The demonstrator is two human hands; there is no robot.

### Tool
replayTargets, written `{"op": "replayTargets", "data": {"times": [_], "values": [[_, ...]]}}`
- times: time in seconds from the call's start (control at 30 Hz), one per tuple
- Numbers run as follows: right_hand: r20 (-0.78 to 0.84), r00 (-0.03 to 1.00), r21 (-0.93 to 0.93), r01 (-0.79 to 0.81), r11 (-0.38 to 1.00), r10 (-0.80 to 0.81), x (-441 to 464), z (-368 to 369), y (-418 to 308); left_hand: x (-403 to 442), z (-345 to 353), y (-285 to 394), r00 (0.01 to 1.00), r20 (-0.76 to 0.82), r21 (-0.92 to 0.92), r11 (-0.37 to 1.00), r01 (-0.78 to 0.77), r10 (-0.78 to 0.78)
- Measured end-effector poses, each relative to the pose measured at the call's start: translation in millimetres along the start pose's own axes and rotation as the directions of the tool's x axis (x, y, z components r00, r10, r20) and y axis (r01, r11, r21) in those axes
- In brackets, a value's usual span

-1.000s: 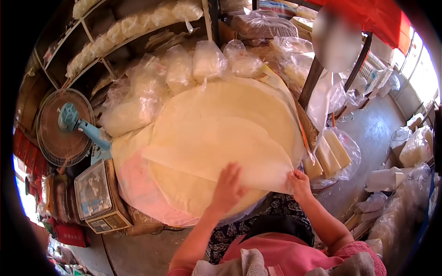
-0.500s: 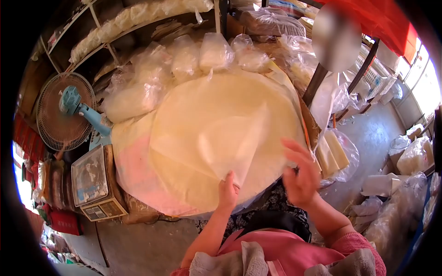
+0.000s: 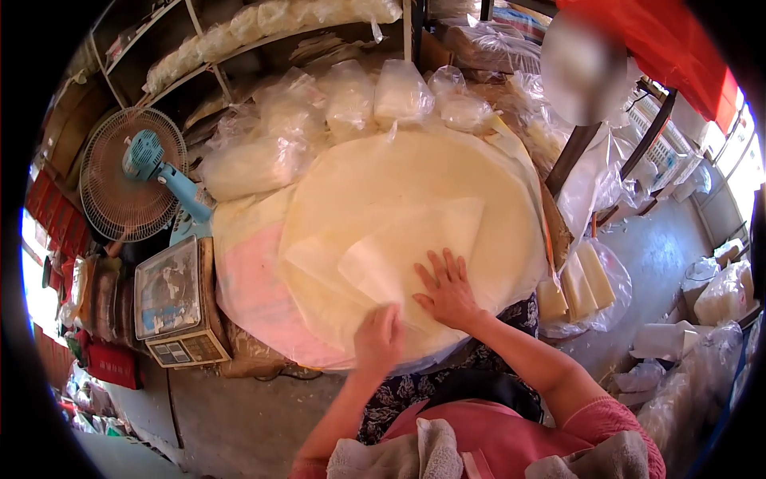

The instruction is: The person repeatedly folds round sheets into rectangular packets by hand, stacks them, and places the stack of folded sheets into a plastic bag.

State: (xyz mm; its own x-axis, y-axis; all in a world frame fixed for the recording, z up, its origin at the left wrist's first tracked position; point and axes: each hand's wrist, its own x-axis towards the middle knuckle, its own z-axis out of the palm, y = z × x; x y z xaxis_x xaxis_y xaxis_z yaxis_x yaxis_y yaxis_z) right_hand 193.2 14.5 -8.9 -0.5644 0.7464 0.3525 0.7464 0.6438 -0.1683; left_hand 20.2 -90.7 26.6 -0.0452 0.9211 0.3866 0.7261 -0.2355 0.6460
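Note:
A broad round stack of thin, pale yellow sheets (image 3: 511,215) covers the table before me. On top lies a thin translucent sheet (image 3: 455,227), partly folded over in overlapping layers. My right hand (image 3: 448,294) rests flat on this sheet with fingers spread, right of the middle. To its left, my left hand (image 3: 379,339) is closed at the sheet's near corner, somewhat blurred; its fingertips are partly hidden.
Filled clear plastic bags (image 3: 403,92) line the far side. A blue fan (image 3: 144,156) and a weighing scale (image 3: 171,299) stand at the left. Pink material (image 3: 255,279) shows beside the stack. Blocks of pale sheets (image 3: 586,279) lie in plastic at the right.
My right hand has come down from the raised position onto the sheet, moving left. The lifted fold now lies flatter. My left hand has shifted left and slightly nearer me; the view has turned a little.

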Motion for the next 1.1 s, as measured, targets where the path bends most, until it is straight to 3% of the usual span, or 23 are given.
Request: {"op": "replayTargets", "data": {"times": [0.1,0.17,0.2,0.23,0.33,0.37,0.43,0.53,0.6,0.63,0.7,0.73,0.8,0.83,0.87,0.9,0.93,0.97,1.1], "values": [[0.205,0.978,-0.017,-0.02,1.0,0.023,12,-15,8,44,-17,-9,0.967,0.078,0.411,0.876,-0.252,0.242],[0.056,0.989,-0.169,-0.125,0.978,0.136,23,6,65,32,-1,-47,0.985,0.129,0.395,0.905,-0.16,0.118],[0.15,0.965,-0.293,-0.164,0.942,0.215,33,3,95,26,5,-59,0.986,0.161,0.391,0.914,-0.111,0.051],[-0.05,0.92,-0.161,-0.392,0.906,0.389,39,15,117,29,3,-61,0.985,0.166,0.386,0.915,-0.116,0.055],[-0.195,0.84,0.266,-0.452,0.851,0.507,45,7,144,28,-1,-58,0.974,0.221,0.345,0.931,-0.117,0.041],[-0.121,0.749,0.534,-0.504,0.679,0.651,42,7,142,29,-6,-54,0.969,0.245,0.325,0.939,-0.11,0.029],[0.156,0.556,0.884,-0.447,0.135,0.817,40,-17,97,31,-15,-47,0.961,0.275,0.319,0.942,-0.102,0.011],[0.438,0.626,0.841,-0.539,-0.048,0.646,19,-30,45,29,-19,-37,0.951,0.308,0.356,0.928,-0.112,-0.004],[0.544,0.6,0.812,-0.553,-0.187,0.587,14,-34,36,30,-20,-34,0.947,0.322,0.394,0.908,-0.141,0.007],[0.592,0.59,0.79,-0.558,-0.252,0.55,14,-38,34,28,-18,-37,0.954,0.297,0.343,0.928,-0.145,0.04],[0.604,0.711,0.79,-0.47,-0.395,0.361,16,-62,37,20,-13,-46,0.967,0.238,0.243,0.958,-0.154,0.095],[0.59,0.763,0.769,-0.432,-0.47,0.264,17,-77,34,13,-15,-41,0.974,0.222,0.073,0.997,0.023,-0.038],[0.288,0.902,0.955,-0.247,-0.164,0.32,24,-104,4,2,-20,-20,0.919,0.26,-0.268,0.892,0.363,-0.296],[0.125,0.943,0.991,-0.131,-0.002,0.308,27,-108,-10,5,-23,-11,0.708,0.42,-0.178,0.714,0.678,-0.567],[0.045,0.967,0.908,-0.145,0.394,0.252,29,-96,-15,-1,-13,-15,0.7,0.423,-0.445,0.541,0.714,-0.576],[-0.008,0.986,0.678,-0.119,0.726,0.168,28,-74,-15,-11,2,-25,0.693,0.427,-0.667,0.315,0.675,-0.581],[-0.023,0.997,0.339,-0.055,0.939,0.067,28,-53,-15,-16,11,-28,0.687,0.431,-0.822,0.058,0.566,-0.585],[0.052,0.996,0.215,-0.078,0.973,0.068,26,-37,-17,-14,11,-19,0.714,0.407,-0.879,-0.032,0.476,-0.57],[0.102,0.988,0.023,-0.119,0.993,0.117,26,6,-15,-19,11,-29,0.687,0.455,-0.879,-0.16,0.45,-0.566]]}}
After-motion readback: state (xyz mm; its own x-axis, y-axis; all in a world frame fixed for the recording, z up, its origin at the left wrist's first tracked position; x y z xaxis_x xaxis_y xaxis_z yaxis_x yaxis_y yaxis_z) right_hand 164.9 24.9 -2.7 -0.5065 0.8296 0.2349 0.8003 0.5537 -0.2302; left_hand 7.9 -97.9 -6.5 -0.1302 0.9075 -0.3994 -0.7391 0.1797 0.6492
